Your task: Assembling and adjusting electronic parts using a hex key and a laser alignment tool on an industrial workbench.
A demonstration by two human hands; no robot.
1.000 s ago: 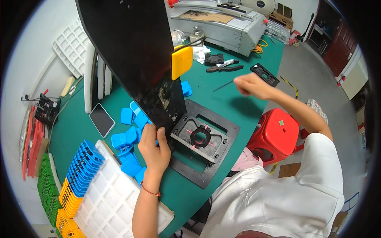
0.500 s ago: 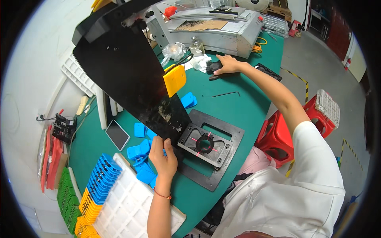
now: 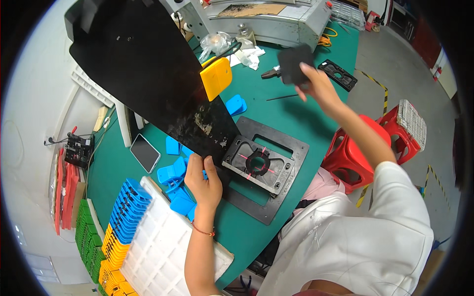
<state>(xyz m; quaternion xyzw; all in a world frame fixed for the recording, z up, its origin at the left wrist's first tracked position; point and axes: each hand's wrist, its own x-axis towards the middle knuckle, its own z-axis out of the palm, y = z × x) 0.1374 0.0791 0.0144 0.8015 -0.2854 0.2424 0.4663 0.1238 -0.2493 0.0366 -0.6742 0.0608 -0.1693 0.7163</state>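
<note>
My left hand (image 3: 203, 180) grips the lower edge of a big glossy black sheet (image 3: 148, 84) that slants up to the far left over the green table (image 3: 301, 118). Blue plastic pieces (image 3: 174, 173) lie just left of that hand. My right hand (image 3: 316, 84) is raised above the table's far right and holds a dark flat square piece (image 3: 295, 63). Between the two hands a black fixture plate (image 3: 269, 170) with a round hole and red cross marks lies flat.
A yellow piece (image 3: 216, 78) and a blue piece (image 3: 236, 104) lie by the sheet. Pliers (image 3: 270, 74), a thin rod (image 3: 282, 97), another black plate (image 3: 337, 75), a phone (image 3: 145, 153), white trays (image 3: 165, 251), stacked blue, yellow, green parts (image 3: 121, 222), a grey machine (image 3: 266, 17), red stools (image 3: 353, 148).
My right hand has picked a dark square piece up from the table's far side and lifted it. My left hand stays on the black sheet's edge.
</note>
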